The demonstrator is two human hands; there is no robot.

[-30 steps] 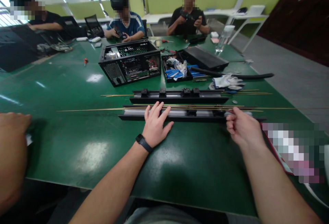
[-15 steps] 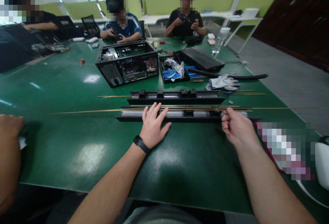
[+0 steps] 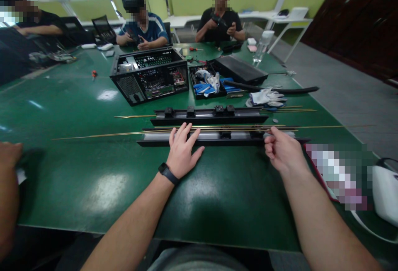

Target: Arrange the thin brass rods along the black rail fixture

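My left hand (image 3: 184,148) lies spread over the near black rail (image 3: 168,143), its fingers reaching across thin brass-coloured rods (image 3: 214,127). A dark watch is on that wrist. At the rail's right end, my right hand (image 3: 281,148) is closed, with curled fingers close to the rods. Whatever it pinches is hidden by the fingers; a pale greyish bit shows beside them. The rods run lengthwise along the rail and stick out past both ends. Behind lies a second black rail (image 3: 199,120) with several black blocks on top and more rods at its ends.
An open computer case (image 3: 149,76) stands beyond the rails, beside a black tray with blue-white gloves (image 3: 207,84). More gloves (image 3: 267,97) and a black tube (image 3: 289,91) lie at right. A white device (image 3: 385,192) is near right. Another person's arm (image 3: 9,188) rests at left; several people sit around.
The view has shifted slightly, moving everything a little left in the picture. Both hands stay at the near rail in much the same pose. The rods under them appear bunched slightly closer.
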